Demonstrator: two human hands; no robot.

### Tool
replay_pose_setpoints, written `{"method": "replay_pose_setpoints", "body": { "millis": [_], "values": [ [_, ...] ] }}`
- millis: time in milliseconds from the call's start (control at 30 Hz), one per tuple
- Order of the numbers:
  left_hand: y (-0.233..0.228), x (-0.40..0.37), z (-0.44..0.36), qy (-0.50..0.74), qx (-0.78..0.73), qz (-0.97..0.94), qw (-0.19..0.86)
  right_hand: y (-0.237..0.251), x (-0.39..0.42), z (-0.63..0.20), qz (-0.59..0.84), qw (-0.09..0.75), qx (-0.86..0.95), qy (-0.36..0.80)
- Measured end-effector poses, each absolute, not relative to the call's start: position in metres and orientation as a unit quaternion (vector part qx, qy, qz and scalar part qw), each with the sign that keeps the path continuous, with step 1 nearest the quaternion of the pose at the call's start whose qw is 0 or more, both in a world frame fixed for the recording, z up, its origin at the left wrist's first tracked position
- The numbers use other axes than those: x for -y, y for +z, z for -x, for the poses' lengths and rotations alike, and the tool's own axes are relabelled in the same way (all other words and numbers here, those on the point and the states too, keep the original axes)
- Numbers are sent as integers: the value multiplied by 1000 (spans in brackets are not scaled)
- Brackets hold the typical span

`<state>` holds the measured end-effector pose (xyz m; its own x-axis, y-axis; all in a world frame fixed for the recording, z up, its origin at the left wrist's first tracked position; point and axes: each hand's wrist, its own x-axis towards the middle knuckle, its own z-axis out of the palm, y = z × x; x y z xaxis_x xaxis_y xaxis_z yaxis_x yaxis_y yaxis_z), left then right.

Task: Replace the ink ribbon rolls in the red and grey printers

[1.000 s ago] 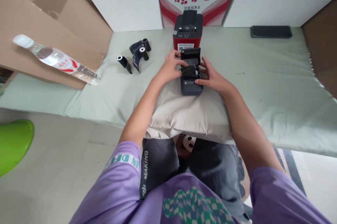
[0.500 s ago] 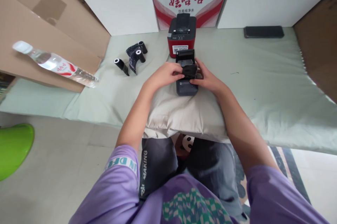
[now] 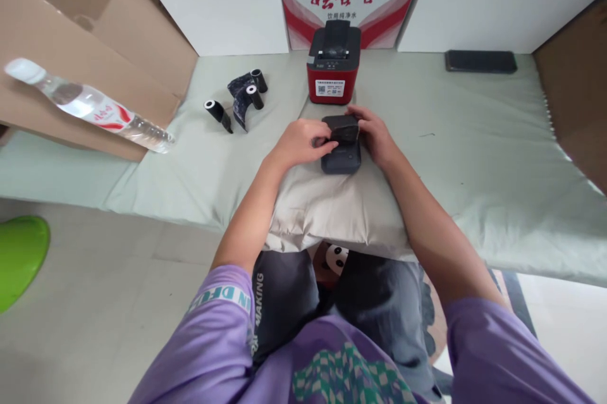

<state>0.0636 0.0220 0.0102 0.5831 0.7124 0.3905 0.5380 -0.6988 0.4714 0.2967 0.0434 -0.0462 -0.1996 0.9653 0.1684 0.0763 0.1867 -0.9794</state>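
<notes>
A small dark grey portable printer (image 3: pixel 341 162) lies on the covered surface in front of me, its lid down. A black paper strip (image 3: pixel 344 134) sticks out across its top. My left hand (image 3: pixel 307 141) pinches the strip's left side between thumb and fingers. My right hand (image 3: pixel 374 132) is wrapped round the printer's right and rear edge, partly hiding it. Just behind stands a red and black receipt printer (image 3: pixel 334 69) with a black strip curling out of its top.
Several small black rolls (image 3: pixel 256 97) lie at the left, part unwound. A water bottle (image 3: pixel 95 107) leans by a cardboard box (image 3: pixel 109 62). A dark flat slab (image 3: pixel 481 61) lies at the back right. White boxes (image 3: pixel 227 2) line the back; a green stool (image 3: pixel 21 258) is at lower left.
The small printer's lid, upright before, is now down over the roll space, with the black strip left sticking out. My right hand has moved toward its rear. The view has shifted slightly.
</notes>
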Motion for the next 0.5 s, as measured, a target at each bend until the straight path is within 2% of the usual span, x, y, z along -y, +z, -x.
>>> {"method": "replay_pose_setpoints", "body": {
  "millis": [133, 500],
  "values": [
    [7, -22, -63, 283, -376, -872, 134, -45, -37, -296, 436, 473, 611, 462],
    [-7, -30, -72, 327, -381, -845, 186, -36, -35, -300, 421, 443, 637, 469]
  ]
}}
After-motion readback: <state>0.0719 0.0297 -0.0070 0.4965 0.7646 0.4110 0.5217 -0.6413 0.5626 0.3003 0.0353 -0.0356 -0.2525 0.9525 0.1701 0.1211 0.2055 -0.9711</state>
